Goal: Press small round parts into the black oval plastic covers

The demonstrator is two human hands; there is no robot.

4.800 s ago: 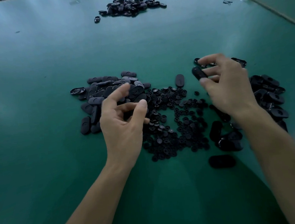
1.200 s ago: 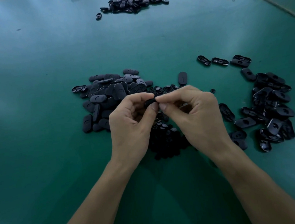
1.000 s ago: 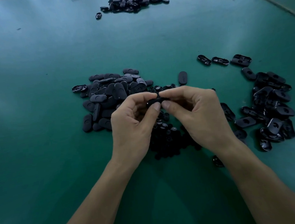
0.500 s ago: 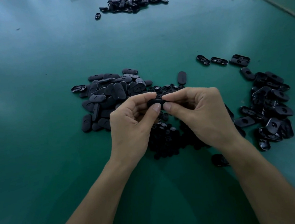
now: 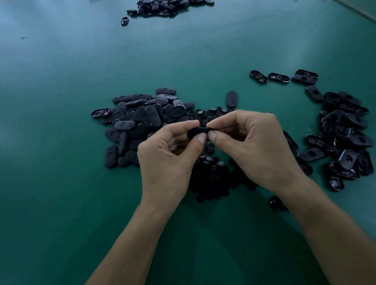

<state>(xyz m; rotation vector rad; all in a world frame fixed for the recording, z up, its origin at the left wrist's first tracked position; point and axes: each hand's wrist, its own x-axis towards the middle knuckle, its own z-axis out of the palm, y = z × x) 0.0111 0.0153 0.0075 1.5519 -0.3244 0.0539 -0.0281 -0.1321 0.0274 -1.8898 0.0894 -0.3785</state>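
Observation:
One black oval cover [image 5: 196, 132] is held in the air between both hands, over the middle of the green table. My left hand [image 5: 168, 157] pinches its left end between thumb and forefinger. My right hand [image 5: 253, 146] pinches its right end the same way, the two thumb tips nearly touching under it. Whether a round part sits in it is hidden by the fingers. Below the hands lies a heap of small round parts [image 5: 214, 174].
A pile of matte oval covers [image 5: 140, 119] lies left of the hands, a pile of glossy covers [image 5: 346, 136] to the right. Three single covers [image 5: 278, 77] lie in a row beyond it. Another heap [image 5: 167, 4] sits far back. The table edge [image 5: 352, 8] runs at top right.
Since 4.8 s ago both hands came together from apart and took one cover between them. Over the last second the grip has barely shifted; the hands stay in place.

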